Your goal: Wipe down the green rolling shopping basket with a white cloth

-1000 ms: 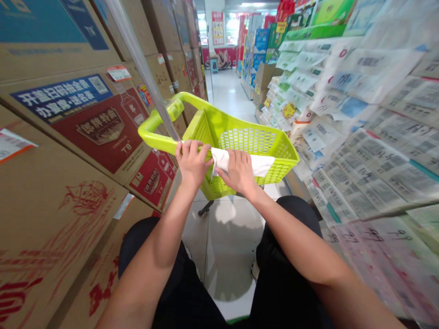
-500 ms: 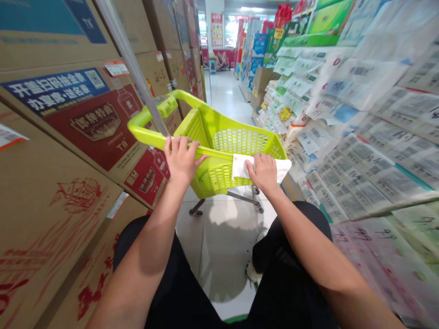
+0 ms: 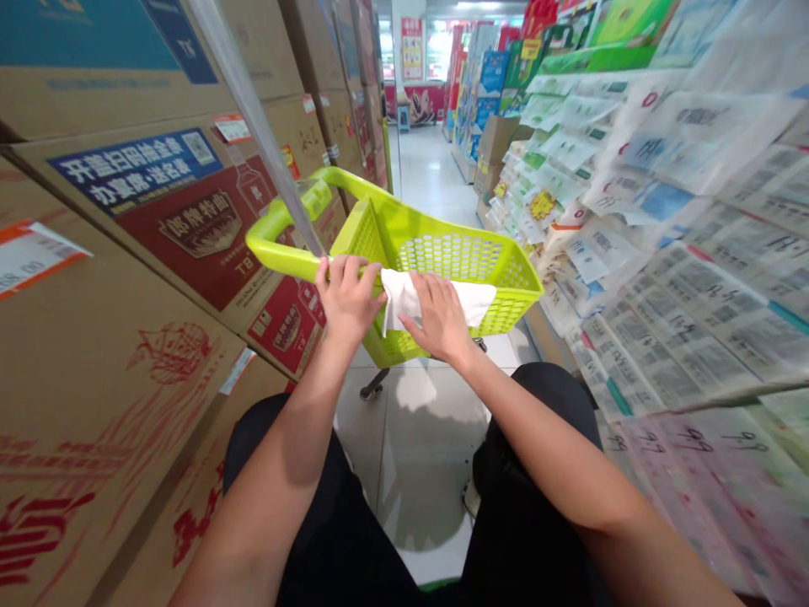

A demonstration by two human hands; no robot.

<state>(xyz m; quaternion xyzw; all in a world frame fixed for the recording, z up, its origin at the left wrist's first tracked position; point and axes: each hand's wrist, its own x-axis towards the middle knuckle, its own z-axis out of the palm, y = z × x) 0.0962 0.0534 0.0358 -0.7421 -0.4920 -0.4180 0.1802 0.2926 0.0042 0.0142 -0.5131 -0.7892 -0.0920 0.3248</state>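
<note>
A lime-green plastic shopping cart [image 3: 455, 253] stands in the aisle right in front of me. My left hand [image 3: 345, 299] is closed over the near rim of its basket, just right of the handle loop [image 3: 278, 244]. My right hand [image 3: 439, 319] lies on a white cloth [image 3: 471, 299] and presses it against the same rim, fingers stretched flat and pointing left. The cloth drapes over the rim's edge. The two hands nearly touch. My knees in dark trousers show below.
Stacked cardboard cartons [image 3: 158, 236] wall the left side, close to the cart. Shelves of plastic-wrapped packages [image 3: 663, 211] run along the right. A grey tiled floor [image 3: 423, 169] leads down the narrow aisle to more displays at the far end.
My right hand slid the cloth along the rim: out to the right half a second ago, now back left beside my left hand. My left hand has kept its grip.
</note>
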